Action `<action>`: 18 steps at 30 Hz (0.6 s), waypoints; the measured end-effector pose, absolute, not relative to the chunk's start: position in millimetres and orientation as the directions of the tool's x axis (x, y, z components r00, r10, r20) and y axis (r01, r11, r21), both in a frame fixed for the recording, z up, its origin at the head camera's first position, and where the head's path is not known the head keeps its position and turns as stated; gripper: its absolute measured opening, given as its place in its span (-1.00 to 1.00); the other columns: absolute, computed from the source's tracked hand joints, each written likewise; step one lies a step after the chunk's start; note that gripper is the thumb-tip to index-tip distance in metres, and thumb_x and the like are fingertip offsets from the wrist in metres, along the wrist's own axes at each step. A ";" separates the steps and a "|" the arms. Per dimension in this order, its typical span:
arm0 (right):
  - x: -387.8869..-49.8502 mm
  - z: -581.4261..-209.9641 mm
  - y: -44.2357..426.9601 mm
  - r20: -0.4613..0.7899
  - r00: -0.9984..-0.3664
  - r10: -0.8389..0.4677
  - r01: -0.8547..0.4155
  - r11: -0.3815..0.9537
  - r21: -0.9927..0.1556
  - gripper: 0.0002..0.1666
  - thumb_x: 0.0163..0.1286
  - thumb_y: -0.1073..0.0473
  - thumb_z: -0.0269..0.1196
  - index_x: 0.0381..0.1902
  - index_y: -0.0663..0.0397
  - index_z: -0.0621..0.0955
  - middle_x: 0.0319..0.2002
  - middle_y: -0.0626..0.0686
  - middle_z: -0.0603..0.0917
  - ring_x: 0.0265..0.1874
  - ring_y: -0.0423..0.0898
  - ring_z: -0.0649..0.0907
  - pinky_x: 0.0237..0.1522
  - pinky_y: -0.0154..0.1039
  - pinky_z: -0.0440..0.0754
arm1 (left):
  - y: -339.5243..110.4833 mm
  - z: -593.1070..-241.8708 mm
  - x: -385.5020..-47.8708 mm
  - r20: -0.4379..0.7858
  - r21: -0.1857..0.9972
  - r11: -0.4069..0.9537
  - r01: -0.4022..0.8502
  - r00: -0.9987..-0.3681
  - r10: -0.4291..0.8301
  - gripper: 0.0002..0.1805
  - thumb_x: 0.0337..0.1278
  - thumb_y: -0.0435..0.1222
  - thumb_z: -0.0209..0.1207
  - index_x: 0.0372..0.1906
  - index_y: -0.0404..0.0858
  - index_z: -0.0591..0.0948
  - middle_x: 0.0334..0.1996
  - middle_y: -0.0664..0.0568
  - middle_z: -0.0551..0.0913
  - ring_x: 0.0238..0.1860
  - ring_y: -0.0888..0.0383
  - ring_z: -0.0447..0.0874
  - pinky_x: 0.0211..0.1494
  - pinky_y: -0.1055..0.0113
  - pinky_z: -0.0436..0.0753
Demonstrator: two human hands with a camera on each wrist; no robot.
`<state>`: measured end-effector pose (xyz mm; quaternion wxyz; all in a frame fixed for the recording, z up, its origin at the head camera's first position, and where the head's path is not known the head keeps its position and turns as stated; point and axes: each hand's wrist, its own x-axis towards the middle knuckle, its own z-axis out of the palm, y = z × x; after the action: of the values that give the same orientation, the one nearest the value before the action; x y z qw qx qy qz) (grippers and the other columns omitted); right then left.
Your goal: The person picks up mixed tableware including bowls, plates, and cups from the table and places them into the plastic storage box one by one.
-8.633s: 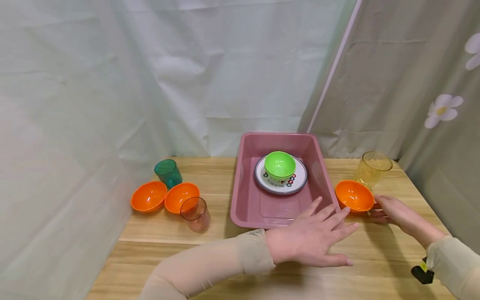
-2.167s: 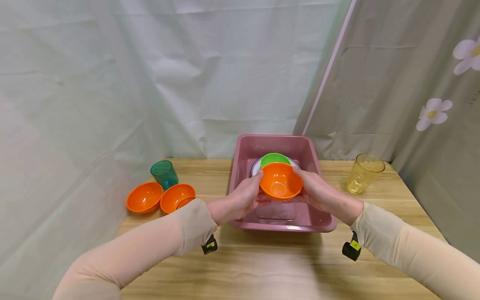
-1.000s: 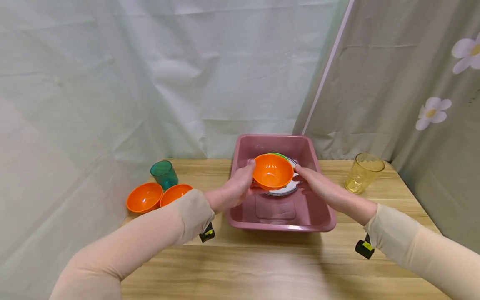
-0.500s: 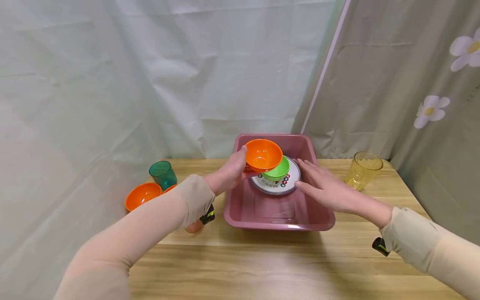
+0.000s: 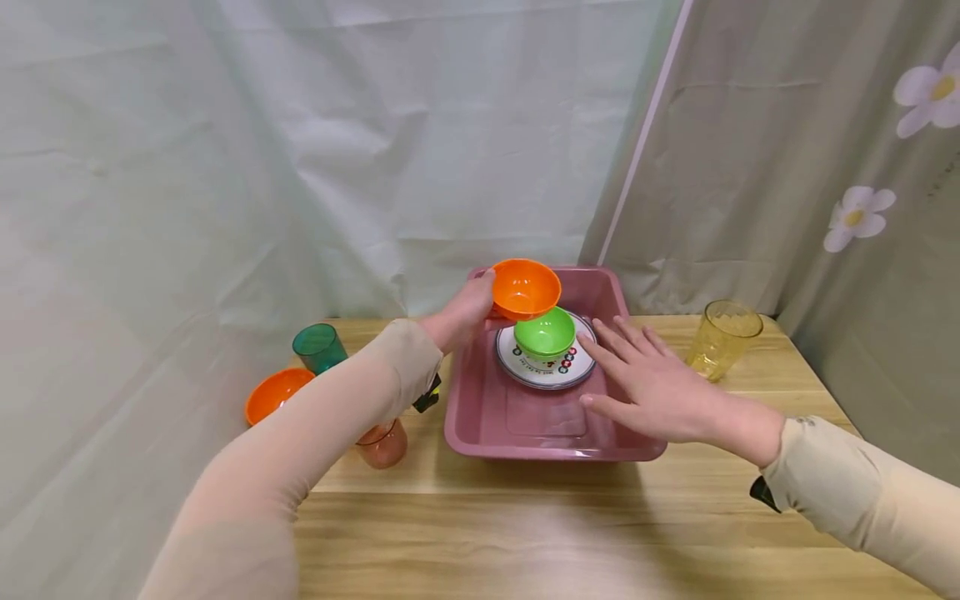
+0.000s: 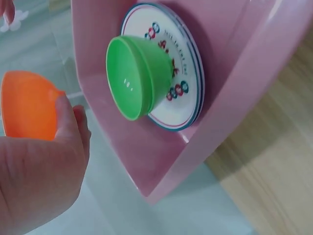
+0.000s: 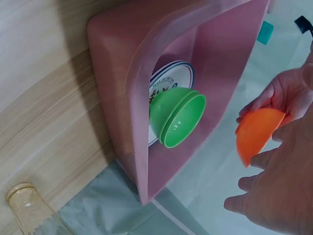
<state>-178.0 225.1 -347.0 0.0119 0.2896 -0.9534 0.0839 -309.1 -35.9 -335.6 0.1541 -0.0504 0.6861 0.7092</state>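
My left hand (image 5: 467, 310) grips an orange bowl (image 5: 527, 289) by its left side, thumb at the rim, and holds it raised over the back left of the pink basin (image 5: 480, 421). Stacked green bowls (image 6: 129, 78) sit on a stack of white plates (image 6: 171, 110) inside the basin, just in front of the orange bowl in the head view. My right hand (image 5: 660, 387) hovers over the basin's right side with fingers spread, holding nothing. In the right wrist view the orange bowl (image 7: 258, 129) appears tilted, with left-hand fingers under it.
A yellow tumbler (image 5: 723, 340) stands right of the basin on the wooden table (image 5: 540, 533). To the left are a green tumbler (image 5: 318, 347), an orange bowl (image 5: 273, 395) and a pinkish tumbler (image 5: 384, 446), partly behind my left arm. Curtains hang behind.
The orange bowl went from the table's right side into both hands over the basin. The right hand has since let go and moved right, while the left carried the bowl up and back.
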 end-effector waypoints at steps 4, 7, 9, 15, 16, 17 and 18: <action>-176.1 -349.0 222.9 0.064 -0.830 -0.555 -0.558 0.818 -0.141 0.02 0.47 -0.52 -0.04 0.66 -0.13 0.09 0.64 0.14 -0.03 0.60 0.23 -0.10 0.52 0.32 -0.16 | -32.0 -336.0 -317.5 -0.293 0.956 0.034 -0.291 -0.948 0.124 -0.48 0.69 -0.07 -0.21 0.50 -0.24 0.24 0.12 -0.25 0.55 -0.12 -0.11 0.73 0.06 0.02 0.71; -175.0 -350.3 221.9 0.058 -0.831 -0.553 -0.555 0.820 -0.138 0.02 0.47 -0.53 -0.06 0.66 -0.13 0.10 0.64 0.14 -0.02 0.60 0.24 -0.09 0.52 0.31 -0.16 | -29.1 -336.7 -322.9 -0.301 0.951 0.098 -0.292 -0.949 0.097 -0.50 0.68 -0.05 -0.16 0.43 -0.25 0.35 0.06 -0.19 0.61 -0.15 -0.07 0.75 -0.03 0.12 0.75; -174.3 -351.1 221.7 0.055 -0.832 -0.552 -0.553 0.821 -0.143 0.02 0.47 -0.53 -0.06 0.66 -0.13 0.11 0.64 0.15 -0.01 0.60 0.24 -0.09 0.52 0.31 -0.16 | -26.7 -337.0 -325.8 -0.307 0.945 0.144 -0.294 -0.948 0.082 -0.50 0.67 -0.04 -0.14 0.41 -0.25 0.39 0.03 -0.16 0.62 -0.16 -0.04 0.75 -0.05 0.17 0.76; -171.8 -354.3 221.1 0.046 -0.835 -0.548 -0.549 0.823 -0.146 0.01 0.47 -0.54 -0.06 0.66 -0.14 0.13 0.63 0.15 0.02 0.60 0.23 -0.09 0.52 0.30 -0.16 | -20.4 -336.4 -332.7 -0.350 0.916 0.241 -0.321 -0.933 0.086 -0.50 0.66 -0.04 -0.11 0.42 -0.25 0.40 0.05 -0.12 0.58 -0.14 -0.01 0.70 0.01 0.19 0.74; -171.4 -355.0 220.9 0.045 -0.835 -0.548 -0.549 0.823 -0.145 0.01 0.47 -0.54 -0.06 0.66 -0.14 0.13 0.63 0.15 0.02 0.60 0.22 -0.09 0.53 0.29 -0.16 | -19.6 -336.5 -333.7 -0.354 0.913 0.251 -0.321 -0.930 0.097 -0.50 0.66 -0.05 -0.12 0.42 -0.25 0.40 0.05 -0.12 0.58 -0.13 -0.02 0.70 0.04 0.18 0.73; -170.9 -355.5 220.7 0.046 -0.835 -0.548 -0.549 0.823 -0.144 0.01 0.46 -0.54 -0.06 0.65 -0.13 0.14 0.63 0.15 0.02 0.61 0.22 -0.09 0.53 0.29 -0.15 | -18.8 -336.9 -334.6 -0.355 0.911 0.266 -0.316 -0.928 0.110 -0.51 0.66 -0.06 -0.12 0.40 -0.26 0.41 0.04 -0.12 0.58 -0.13 -0.02 0.70 0.06 0.17 0.72; -170.4 -356.1 220.5 0.048 -0.834 -0.549 -0.550 0.823 -0.142 0.01 0.46 -0.55 -0.07 0.65 -0.13 0.15 0.63 0.16 0.03 0.60 0.22 -0.09 0.53 0.29 -0.14 | -18.1 -337.5 -335.7 -0.353 0.908 0.283 -0.307 -0.927 0.125 -0.53 0.66 -0.07 -0.12 0.38 -0.27 0.44 0.04 -0.13 0.60 -0.12 -0.02 0.70 0.08 0.15 0.71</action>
<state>-170.4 220.5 -356.1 0.0023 0.2879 -0.9547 0.0751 -335.7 -18.1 -337.5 0.1814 -0.0583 0.7802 0.5958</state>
